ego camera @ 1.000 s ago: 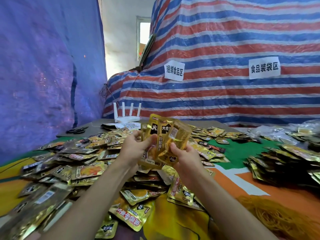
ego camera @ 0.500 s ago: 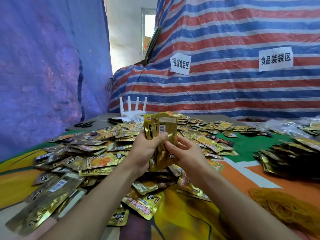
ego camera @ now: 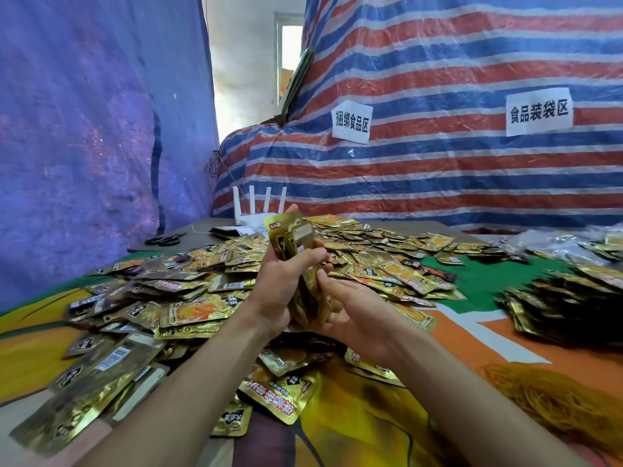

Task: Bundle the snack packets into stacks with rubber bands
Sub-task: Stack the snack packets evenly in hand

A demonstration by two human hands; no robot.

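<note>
The loose pile of snack packets [ego camera: 188, 298] covers most of the printed cloth [ego camera: 478, 284], from the near left to the far middle, and lies directly under both hands. That is the main hazard: a packet that slips from the grip lands among identical gold foil, and the stack's count is lost. At the right, well apart, sits a darker heap of packets [ego camera: 559, 308]; I cannot tell whether these are already banded. The tangle of rubber bands [ego camera: 553, 406] lies at the near right, beside the right forearm, and I see no band on the stack yet. Fetching one means one hand must let go, leaving the other to carry the whole stack alone.

The held stack [ego camera: 292, 242] stands roughly upright above the middle of the pile. Its top edges are uneven, with one packet higher than its neighbours. The foil looks slick, so the packets probably slide against each other. Banded before it is squared, the bundle could come out skewed or shed a packet. The left hand [ego camera: 279, 288] grips the stack around its middle, thumb across the near face. The right hand [ego camera: 357, 321], palm up, pinches the lower end between thumb and fingers. A band stretched too hard over the corners might snap or crumple the foil.
</note>
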